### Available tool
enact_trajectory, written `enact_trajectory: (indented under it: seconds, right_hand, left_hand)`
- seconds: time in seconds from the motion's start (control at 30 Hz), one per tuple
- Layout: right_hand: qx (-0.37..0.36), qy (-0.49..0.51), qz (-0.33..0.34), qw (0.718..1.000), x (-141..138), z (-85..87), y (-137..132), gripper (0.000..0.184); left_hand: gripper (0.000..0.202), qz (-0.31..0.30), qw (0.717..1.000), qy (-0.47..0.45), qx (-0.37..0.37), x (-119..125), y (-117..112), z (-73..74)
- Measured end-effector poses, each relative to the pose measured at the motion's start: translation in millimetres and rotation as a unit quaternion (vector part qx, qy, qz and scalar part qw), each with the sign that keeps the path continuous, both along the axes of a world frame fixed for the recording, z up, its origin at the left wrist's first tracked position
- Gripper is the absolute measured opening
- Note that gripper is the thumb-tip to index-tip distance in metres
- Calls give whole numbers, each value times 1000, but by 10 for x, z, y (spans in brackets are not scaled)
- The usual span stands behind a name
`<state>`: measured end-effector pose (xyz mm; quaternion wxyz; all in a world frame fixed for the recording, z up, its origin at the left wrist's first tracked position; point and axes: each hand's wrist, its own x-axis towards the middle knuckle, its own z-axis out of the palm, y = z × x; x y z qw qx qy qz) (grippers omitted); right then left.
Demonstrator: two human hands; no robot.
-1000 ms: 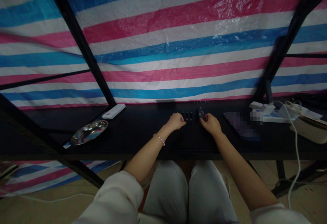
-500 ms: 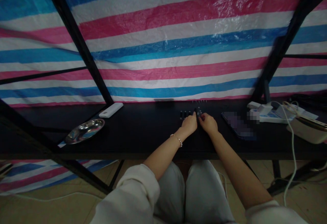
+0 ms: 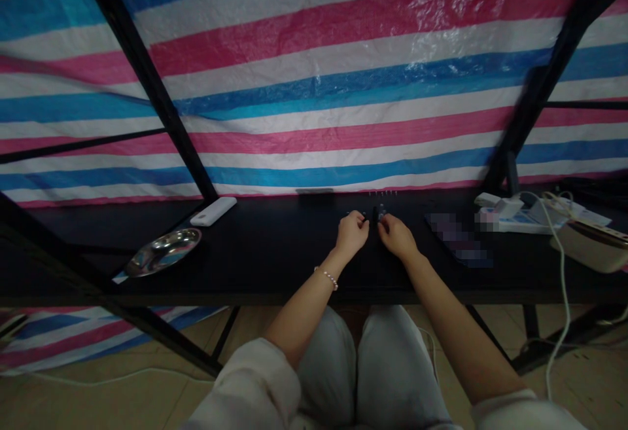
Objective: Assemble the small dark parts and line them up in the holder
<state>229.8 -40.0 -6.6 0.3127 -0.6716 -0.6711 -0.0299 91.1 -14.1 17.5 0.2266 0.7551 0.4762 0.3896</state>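
Note:
Both my hands rest on a black table [image 3: 275, 253], close together near its far edge. My left hand [image 3: 351, 232], with a bead bracelet at the wrist, is curled with its fingertips pinched at small dark upright pieces [image 3: 377, 213]. My right hand [image 3: 396, 236] is also curled, its fingers pinching at the same cluster from the right. The pieces are tiny and dim; I cannot name them or see which ones are gripped. A few more specks stand in a row just behind them [image 3: 383, 193].
A shiny metal dish [image 3: 163, 250] and a white remote-like bar [image 3: 212, 211] lie at the left. A dark phone [image 3: 458, 239], a white power strip with cables [image 3: 520, 216] and a pale box [image 3: 591, 244] sit at the right. A striped tarp [image 3: 314, 76] and black frame poles [image 3: 147, 83] stand behind.
My left hand moved right to meet the right hand at the small pieces, then drew slightly back left. My right hand stayed at the cluster, shifting a little.

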Motion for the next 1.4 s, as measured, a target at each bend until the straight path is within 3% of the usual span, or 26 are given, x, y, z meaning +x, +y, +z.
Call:
enact_trajectory:
  seconds: [0.07, 0.17, 0.37, 0.67, 1.07, 1.4]
  right_hand:
    - [30, -38, 43, 998, -38, 15, -10, 18]
    - [38, -82, 100, 991, -108, 41, -28, 21]
    - [29, -123, 170, 977, -209, 40, -47, 23]
    - [23, -133, 188, 973, -234, 39, -59, 25]
    - [13, -155, 145, 977, -253, 86, -90, 29]
    - [71, -110, 162, 978, -218, 65, -85, 26]
  left_hand:
    - [9, -11, 992, -110, -68, -131, -41, 16]
    - [13, -24, 957, -241, -160, -313, -105, 58]
    - [18, -49, 913, -346, -208, -518, -141, 76]
    - [22, -54, 901, -367, -223, -533, -150, 48]
    - [18, -49, 935, -288, -202, -561, -132, 44]
    - [15, -80, 933, -263, -232, -485, -146, 0]
